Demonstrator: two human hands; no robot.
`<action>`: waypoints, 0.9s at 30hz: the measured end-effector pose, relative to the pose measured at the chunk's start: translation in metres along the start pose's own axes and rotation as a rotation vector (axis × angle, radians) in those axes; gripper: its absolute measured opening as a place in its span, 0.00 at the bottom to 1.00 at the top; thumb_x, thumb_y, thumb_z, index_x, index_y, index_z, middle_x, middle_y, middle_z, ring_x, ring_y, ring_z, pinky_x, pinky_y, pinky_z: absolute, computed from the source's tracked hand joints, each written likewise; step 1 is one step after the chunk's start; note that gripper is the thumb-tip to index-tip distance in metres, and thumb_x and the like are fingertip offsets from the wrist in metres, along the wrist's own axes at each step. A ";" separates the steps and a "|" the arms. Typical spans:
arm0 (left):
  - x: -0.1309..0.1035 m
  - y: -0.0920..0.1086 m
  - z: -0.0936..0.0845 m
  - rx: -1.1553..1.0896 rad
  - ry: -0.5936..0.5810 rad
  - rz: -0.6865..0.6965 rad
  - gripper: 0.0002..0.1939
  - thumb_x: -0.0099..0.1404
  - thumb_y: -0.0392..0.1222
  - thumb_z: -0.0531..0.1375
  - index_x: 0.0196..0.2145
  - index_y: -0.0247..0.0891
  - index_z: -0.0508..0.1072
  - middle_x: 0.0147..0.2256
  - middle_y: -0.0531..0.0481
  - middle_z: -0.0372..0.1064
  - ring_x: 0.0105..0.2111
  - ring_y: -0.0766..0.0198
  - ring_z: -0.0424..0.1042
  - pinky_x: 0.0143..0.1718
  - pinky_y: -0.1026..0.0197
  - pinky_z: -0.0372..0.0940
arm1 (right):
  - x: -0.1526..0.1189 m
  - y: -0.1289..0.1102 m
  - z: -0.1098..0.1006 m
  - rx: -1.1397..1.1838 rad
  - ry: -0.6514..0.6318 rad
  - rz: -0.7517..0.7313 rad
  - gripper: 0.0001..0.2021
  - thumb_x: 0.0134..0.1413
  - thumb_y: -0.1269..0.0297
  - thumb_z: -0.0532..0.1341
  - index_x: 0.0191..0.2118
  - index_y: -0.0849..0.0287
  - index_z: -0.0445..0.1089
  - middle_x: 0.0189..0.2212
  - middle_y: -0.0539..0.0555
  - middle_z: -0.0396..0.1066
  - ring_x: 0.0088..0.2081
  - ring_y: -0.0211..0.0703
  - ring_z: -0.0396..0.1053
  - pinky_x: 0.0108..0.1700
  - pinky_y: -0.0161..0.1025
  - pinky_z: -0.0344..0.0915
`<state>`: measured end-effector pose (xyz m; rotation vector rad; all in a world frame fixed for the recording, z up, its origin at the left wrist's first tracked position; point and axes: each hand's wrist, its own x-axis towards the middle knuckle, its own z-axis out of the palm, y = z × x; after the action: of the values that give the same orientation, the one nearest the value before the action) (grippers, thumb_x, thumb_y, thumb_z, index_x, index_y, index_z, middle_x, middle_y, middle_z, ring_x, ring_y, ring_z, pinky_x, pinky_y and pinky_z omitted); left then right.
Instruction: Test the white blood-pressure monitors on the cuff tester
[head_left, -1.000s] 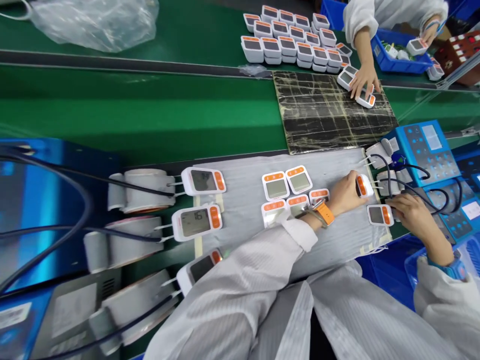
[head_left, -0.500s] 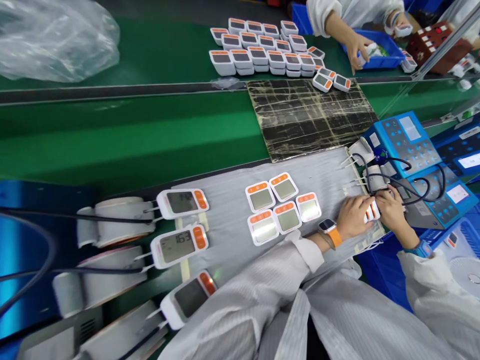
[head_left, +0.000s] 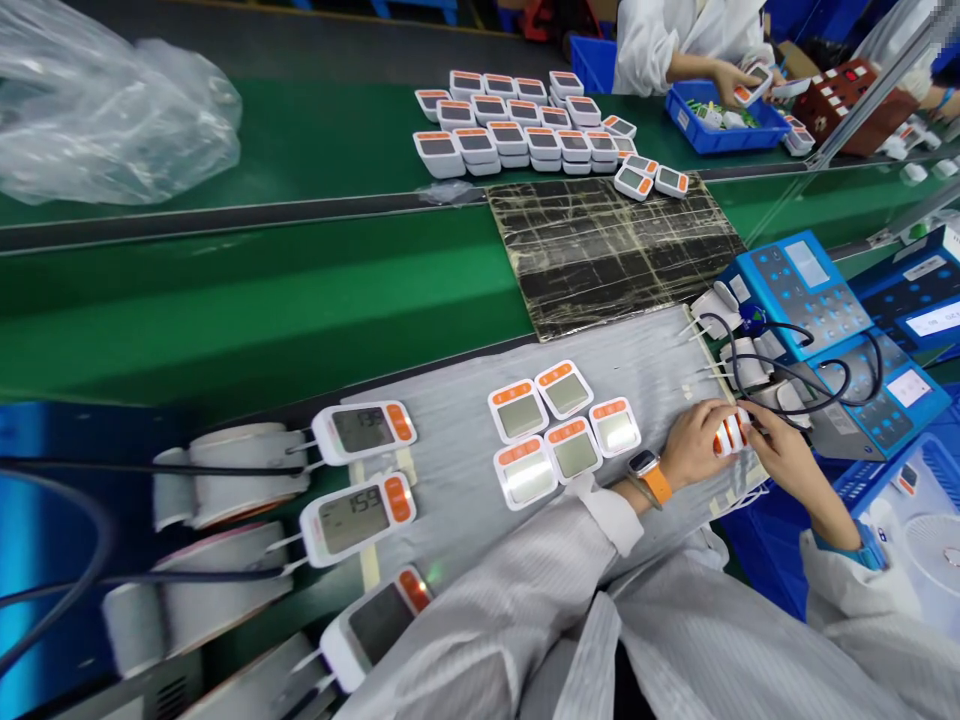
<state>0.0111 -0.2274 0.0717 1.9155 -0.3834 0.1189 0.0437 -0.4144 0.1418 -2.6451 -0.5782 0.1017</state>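
Note:
My left hand (head_left: pixel 699 445), with an orange-strapped watch at the wrist, is closed around a small upright group of white-and-orange blood pressure monitors (head_left: pixel 729 434). Their screens are hidden. From the other side, my right hand (head_left: pixel 781 452) grips the same group near its top right edge. Left of my hands, several monitors lie face up on the grey mat (head_left: pixel 457 400), one of them a monitor (head_left: pixel 615 427) close to my left wrist. Farther left, a monitor (head_left: pixel 358 518) reading 159 is joined by tubes to a cuff (head_left: pixel 217 570).
Blue testers (head_left: pixel 802 290) with black hoses and cuffs stand at the right. Beyond the green belt (head_left: pixel 300 280), stacked monitors (head_left: pixel 510 140) and a plastic bag (head_left: pixel 112 120) sit on a bench. A co-worker's hands hold a monitor over a blue bin (head_left: pixel 705 135).
My hands and the held monitors have shifted slightly left, and the monitors now show more. The lower display fell from 163 to 159. The co-worker's hand has lifted a monitor.

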 end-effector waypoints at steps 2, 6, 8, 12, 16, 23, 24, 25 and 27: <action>-0.004 -0.003 -0.001 -0.034 0.021 -0.001 0.38 0.56 0.45 0.72 0.62 0.46 0.64 0.59 0.43 0.65 0.59 0.52 0.67 0.62 0.49 0.65 | -0.002 -0.001 0.005 -0.015 0.010 0.046 0.22 0.65 0.57 0.52 0.58 0.59 0.70 0.50 0.61 0.77 0.43 0.52 0.77 0.44 0.45 0.73; -0.008 -0.006 -0.001 0.015 0.027 -0.020 0.37 0.58 0.43 0.70 0.63 0.48 0.65 0.58 0.43 0.63 0.57 0.51 0.69 0.59 0.49 0.67 | 0.000 -0.001 0.010 -0.106 0.061 0.099 0.22 0.59 0.59 0.55 0.56 0.58 0.72 0.44 0.60 0.79 0.37 0.53 0.78 0.37 0.43 0.72; -0.007 -0.006 0.002 0.049 0.022 -0.049 0.37 0.59 0.42 0.69 0.64 0.47 0.64 0.56 0.43 0.65 0.56 0.51 0.70 0.58 0.48 0.68 | 0.002 0.000 0.008 -0.115 0.073 0.110 0.22 0.56 0.60 0.56 0.54 0.57 0.73 0.41 0.58 0.80 0.34 0.52 0.78 0.37 0.42 0.71; -0.003 -0.007 0.007 0.030 0.024 -0.113 0.38 0.58 0.43 0.69 0.63 0.45 0.61 0.57 0.43 0.68 0.58 0.49 0.69 0.60 0.45 0.66 | 0.004 0.005 0.005 -0.021 0.040 0.211 0.20 0.58 0.58 0.56 0.53 0.56 0.73 0.34 0.55 0.80 0.32 0.52 0.78 0.37 0.44 0.73; -0.005 -0.007 0.009 0.024 0.033 -0.095 0.30 0.60 0.43 0.68 0.58 0.42 0.64 0.58 0.43 0.69 0.59 0.52 0.68 0.60 0.47 0.65 | 0.004 0.008 0.007 0.131 -0.001 0.245 0.23 0.61 0.51 0.56 0.56 0.56 0.70 0.39 0.57 0.80 0.33 0.52 0.78 0.34 0.45 0.74; -0.004 -0.006 0.009 0.031 0.028 -0.136 0.29 0.60 0.46 0.68 0.56 0.40 0.66 0.56 0.43 0.71 0.56 0.50 0.71 0.59 0.47 0.65 | 0.006 0.000 0.013 -0.068 0.056 0.278 0.27 0.52 0.50 0.60 0.54 0.59 0.70 0.35 0.59 0.79 0.34 0.56 0.77 0.36 0.46 0.72; -0.003 -0.006 0.009 0.026 0.024 -0.142 0.29 0.60 0.46 0.68 0.56 0.41 0.66 0.56 0.43 0.71 0.56 0.50 0.71 0.59 0.47 0.65 | 0.006 0.000 0.013 -0.073 0.059 0.278 0.27 0.53 0.49 0.60 0.55 0.59 0.69 0.35 0.59 0.78 0.34 0.56 0.77 0.36 0.45 0.71; -0.003 -0.006 0.009 0.023 0.019 -0.149 0.29 0.60 0.46 0.68 0.56 0.42 0.66 0.56 0.44 0.71 0.56 0.50 0.71 0.59 0.47 0.65 | 0.004 0.000 0.014 -0.066 0.058 0.275 0.28 0.53 0.49 0.59 0.56 0.59 0.68 0.36 0.60 0.78 0.34 0.55 0.77 0.36 0.46 0.71; -0.003 -0.006 0.009 0.022 0.014 -0.160 0.28 0.60 0.47 0.68 0.56 0.43 0.66 0.56 0.44 0.71 0.57 0.50 0.70 0.59 0.47 0.65 | 0.001 -0.001 0.017 -0.027 0.049 0.255 0.30 0.56 0.47 0.59 0.59 0.61 0.66 0.42 0.63 0.77 0.37 0.56 0.77 0.39 0.48 0.72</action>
<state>0.0091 -0.2329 0.0626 1.9581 -0.2192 0.0310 0.0415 -0.4063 0.1270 -2.7271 -0.2259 0.1054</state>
